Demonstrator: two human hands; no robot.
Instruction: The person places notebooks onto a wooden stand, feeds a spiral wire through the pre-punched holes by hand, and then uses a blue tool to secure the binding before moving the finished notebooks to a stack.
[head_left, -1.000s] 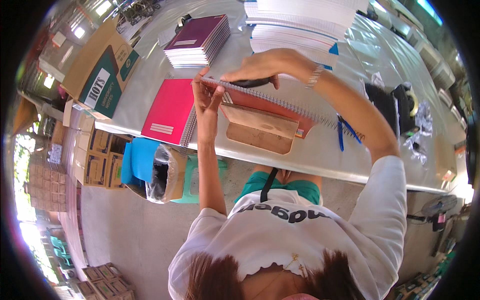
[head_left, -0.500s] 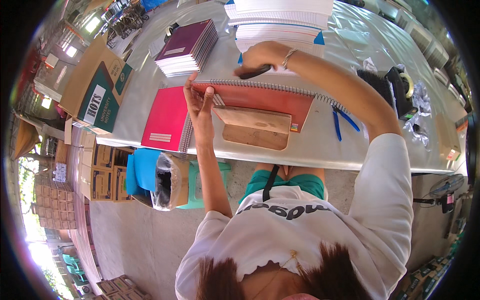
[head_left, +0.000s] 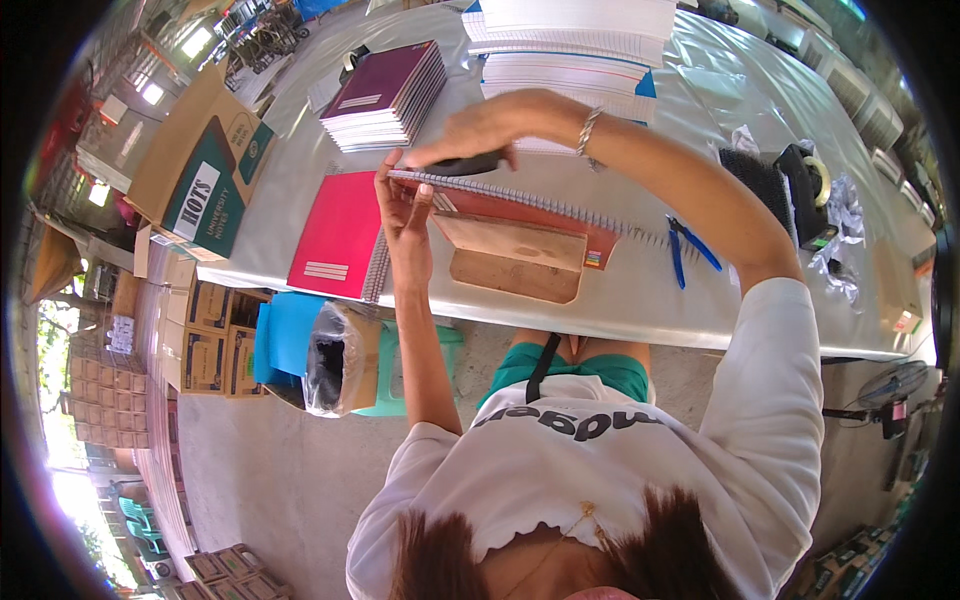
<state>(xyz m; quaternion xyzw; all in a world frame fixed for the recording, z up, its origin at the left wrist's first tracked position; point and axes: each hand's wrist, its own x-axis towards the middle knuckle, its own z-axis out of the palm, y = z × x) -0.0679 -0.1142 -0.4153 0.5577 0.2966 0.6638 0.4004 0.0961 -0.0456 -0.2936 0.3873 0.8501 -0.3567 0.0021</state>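
My left hand [head_left: 408, 215] pinches the left end of a red notebook [head_left: 540, 217], thumb in front and fingers behind. The notebook stands tilted against a wooden block [head_left: 510, 265], spine upward. A metal spiral coil [head_left: 560, 207] runs along that spine and sticks out past its right end. Closed around a black oblong object [head_left: 474, 164], my right hand [head_left: 470, 130] is over the coil near the left end; motion blurs it. Whether the black object touches the coil, I cannot tell. A pink-red spiral notebook [head_left: 335, 235] lies flat beside my left hand.
Blue-handled pliers [head_left: 690, 250] lie right of the coil. Stacks of purple notebooks [head_left: 385, 90] and white ruled pages [head_left: 565, 75] stand behind. An open carton [head_left: 205, 185] is at the left, a tape dispenser [head_left: 803, 195] and crumpled plastic [head_left: 842, 225] at the right.
My right hand has swept left along the spine with the black object, toward my left hand. The notebook's top edge has tipped toward me. My left hand keeps its hold.
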